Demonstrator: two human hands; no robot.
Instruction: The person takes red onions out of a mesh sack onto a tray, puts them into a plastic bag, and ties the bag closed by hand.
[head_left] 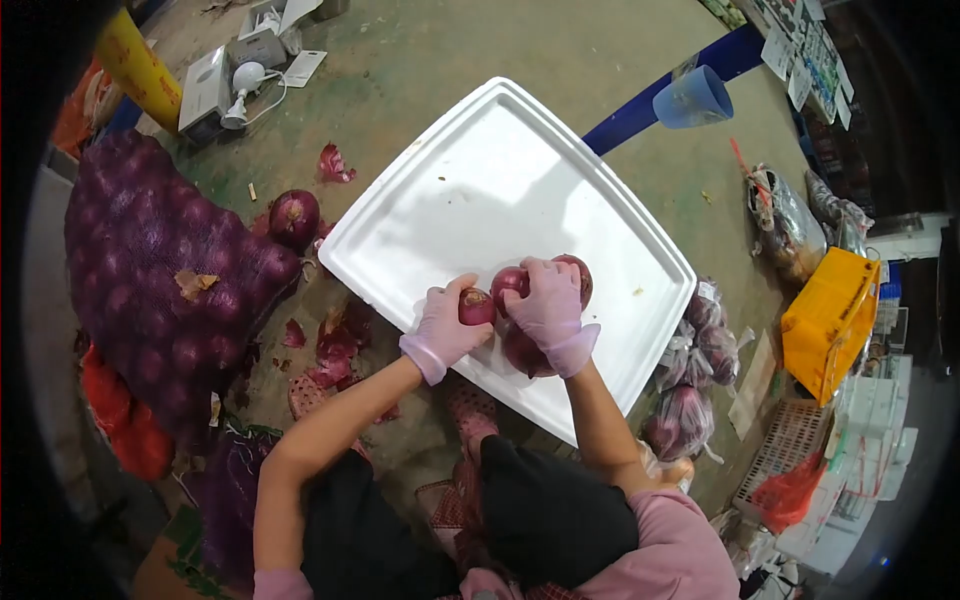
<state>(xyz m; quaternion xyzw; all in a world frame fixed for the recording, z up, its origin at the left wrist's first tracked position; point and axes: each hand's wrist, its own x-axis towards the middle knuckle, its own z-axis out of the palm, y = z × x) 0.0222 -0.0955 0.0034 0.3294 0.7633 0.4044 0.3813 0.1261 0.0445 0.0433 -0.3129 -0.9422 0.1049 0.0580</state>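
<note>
Both hands wear thin pink gloves. My left hand (447, 327) is closed around a red onion (476, 307) over the near part of a white foam tray (500, 130). Right beside it, my right hand (549, 308) has its fingers wrapped over another red onion (509, 288). Two more red onions touch or lie close to that hand: one (578, 272) behind it and one (524, 350) on its near side, partly covered by the palm.
A purple net sack of onions (170, 270) lies at the left, with a loose onion (295, 218) and dry skins (336, 340) by it. Bagged onions (682, 420) sit right of the tray. Farther right are a yellow box (828, 325) and a crate (785, 455); a blue cup (692, 98) is beyond.
</note>
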